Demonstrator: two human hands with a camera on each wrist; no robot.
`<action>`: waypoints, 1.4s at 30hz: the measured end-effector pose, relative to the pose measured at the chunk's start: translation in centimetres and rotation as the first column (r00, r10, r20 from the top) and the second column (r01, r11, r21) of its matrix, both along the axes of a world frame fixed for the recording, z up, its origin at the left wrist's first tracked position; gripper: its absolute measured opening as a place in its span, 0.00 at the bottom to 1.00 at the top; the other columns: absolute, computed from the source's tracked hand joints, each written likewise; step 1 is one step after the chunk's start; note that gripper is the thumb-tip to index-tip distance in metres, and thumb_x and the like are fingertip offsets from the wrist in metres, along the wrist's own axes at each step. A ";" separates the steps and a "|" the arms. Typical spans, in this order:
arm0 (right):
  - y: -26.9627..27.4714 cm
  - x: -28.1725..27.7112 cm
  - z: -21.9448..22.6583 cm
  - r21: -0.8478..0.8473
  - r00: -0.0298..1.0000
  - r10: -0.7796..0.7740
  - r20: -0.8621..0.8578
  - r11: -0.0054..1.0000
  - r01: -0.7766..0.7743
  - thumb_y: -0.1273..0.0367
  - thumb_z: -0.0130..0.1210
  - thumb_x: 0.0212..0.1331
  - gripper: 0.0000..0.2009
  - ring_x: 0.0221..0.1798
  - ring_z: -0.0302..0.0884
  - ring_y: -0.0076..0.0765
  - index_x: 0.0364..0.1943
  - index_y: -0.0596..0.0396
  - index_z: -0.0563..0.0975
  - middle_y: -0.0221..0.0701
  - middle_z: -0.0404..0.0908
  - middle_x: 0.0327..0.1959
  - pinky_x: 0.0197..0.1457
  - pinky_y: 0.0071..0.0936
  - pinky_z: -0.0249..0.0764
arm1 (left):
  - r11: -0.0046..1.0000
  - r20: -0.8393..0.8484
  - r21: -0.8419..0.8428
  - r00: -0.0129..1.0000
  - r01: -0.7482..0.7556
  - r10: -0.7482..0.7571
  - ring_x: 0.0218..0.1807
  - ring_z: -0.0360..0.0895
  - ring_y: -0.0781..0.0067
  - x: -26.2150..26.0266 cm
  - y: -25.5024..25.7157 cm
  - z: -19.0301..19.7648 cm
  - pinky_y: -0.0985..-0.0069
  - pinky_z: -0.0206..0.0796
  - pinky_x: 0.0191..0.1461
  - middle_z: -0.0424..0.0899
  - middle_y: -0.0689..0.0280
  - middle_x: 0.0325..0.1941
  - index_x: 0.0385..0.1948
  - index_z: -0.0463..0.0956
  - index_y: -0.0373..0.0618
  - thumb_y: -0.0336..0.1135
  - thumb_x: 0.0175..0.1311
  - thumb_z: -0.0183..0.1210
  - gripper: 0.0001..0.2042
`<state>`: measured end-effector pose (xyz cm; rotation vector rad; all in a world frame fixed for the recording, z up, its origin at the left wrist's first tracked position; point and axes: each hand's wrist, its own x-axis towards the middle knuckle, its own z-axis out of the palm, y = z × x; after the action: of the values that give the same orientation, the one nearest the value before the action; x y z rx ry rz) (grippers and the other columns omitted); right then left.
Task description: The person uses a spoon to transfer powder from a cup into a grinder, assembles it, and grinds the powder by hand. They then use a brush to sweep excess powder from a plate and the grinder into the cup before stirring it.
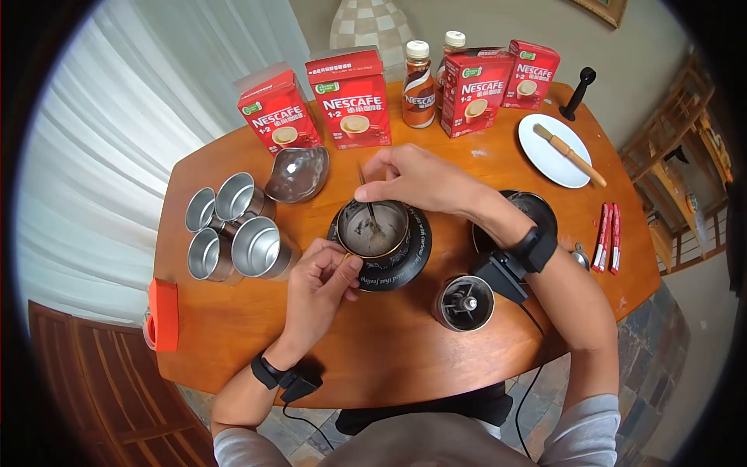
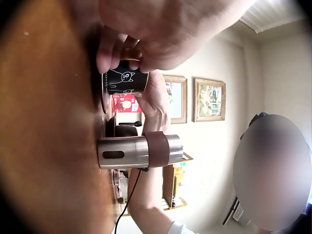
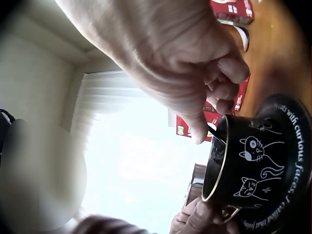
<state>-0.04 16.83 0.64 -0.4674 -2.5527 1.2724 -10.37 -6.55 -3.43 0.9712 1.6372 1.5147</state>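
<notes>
A black cup (image 3: 253,163) with white cat drawings and a gold rim stands on a black saucer (image 1: 416,268) with white lettering. My left hand (image 1: 320,282) grips the cup by its gold handle (image 3: 231,213), thumb near the rim. Over the cup, my right hand (image 1: 420,177) pinches the upper end of a thin dark spoon (image 1: 367,191) between thumb and fingers. The spoon slants down into the cup, where its lower end rests among greyish contents with dark specks. In the right wrist view, the right hand (image 3: 195,73) hides part of the spoon.
Right of the cup stands a steel grinder (image 1: 464,303), near a black dish (image 1: 537,206) partly under the right forearm. Several steel cups (image 1: 257,247) and a glass bowl (image 1: 298,175) are left. Behind are Nescafe boxes (image 1: 350,101), bottles (image 1: 419,86) and a white plate (image 1: 545,156) with a brush (image 1: 568,152).
</notes>
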 end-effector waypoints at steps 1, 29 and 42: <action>0.5 -0.7 -0.8 -0.058 0.998 0.054 -0.037 0.997 -0.056 0.54 0.69 0.65 0.20 0.40 0.83 0.36 0.43 0.61 0.85 0.37 0.85 0.34 0.45 0.36 0.77 | 1.000 0.000 0.006 1.000 0.000 0.000 0.33 0.79 0.84 0.0 0.1 -0.2 0.84 0.76 0.33 0.73 0.69 0.45 0.33 0.80 0.34 0.32 0.76 0.65 0.11; -4.9 5.2 2.6 0.191 0.928 -0.105 -0.356 0.964 0.183 0.69 0.65 0.64 0.07 0.35 0.86 0.57 0.39 0.60 0.86 0.45 0.87 0.33 0.39 0.43 0.81 | 0.999 -0.080 0.020 0.996 0.043 -0.041 0.36 0.81 0.79 -0.1 -0.6 0.1 0.82 0.75 0.35 0.74 0.67 0.48 0.35 0.82 0.35 0.31 0.76 0.64 0.09; -4.4 5.9 3.3 0.107 0.957 -0.035 -0.287 0.992 0.068 0.70 0.68 0.66 0.09 0.33 0.87 0.29 0.45 0.58 0.89 0.36 0.91 0.35 0.37 0.26 0.80 | 0.998 -0.175 0.030 0.984 0.050 -0.044 0.38 0.77 0.82 0.1 -0.8 0.2 0.83 0.75 0.35 0.74 0.66 0.51 0.39 0.84 0.32 0.27 0.71 0.67 0.05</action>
<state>5.85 12.39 3.95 -0.2993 -2.3395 1.0793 -10.32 -7.38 -3.25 1.1818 1.7005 1.4654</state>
